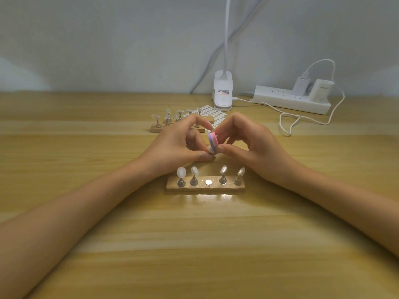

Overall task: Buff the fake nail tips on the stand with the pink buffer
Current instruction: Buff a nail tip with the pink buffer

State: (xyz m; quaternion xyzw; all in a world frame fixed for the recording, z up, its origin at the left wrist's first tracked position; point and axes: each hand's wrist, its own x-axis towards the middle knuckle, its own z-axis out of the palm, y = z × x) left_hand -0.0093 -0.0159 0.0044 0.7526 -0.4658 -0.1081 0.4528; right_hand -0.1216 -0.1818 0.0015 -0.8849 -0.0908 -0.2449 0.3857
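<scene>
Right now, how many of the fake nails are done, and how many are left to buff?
One nail tip is off the wooden stand, leaving its middle magnet bare. The left hand holds that tip while the right hand pinches the pink buffer against it. Four tips stand on their pegs, waiting or finished: their surfaces do not show which.

The buffer (212, 141) in my right fingers (229, 147) is layered pink and purple. The nail tip (209, 149) in my left fingers (201, 156) is milky white, like the tips (181, 172) on the pale tan stand (228, 187) with silver pegs (181, 182). The surface (194, 244) is yellow-brown, streaked with grain. The power strip (291, 102), cable (289, 124) and lamp clip (222, 93) are white. The sticker sheet (212, 113) shows rows of white ovals.
</scene>
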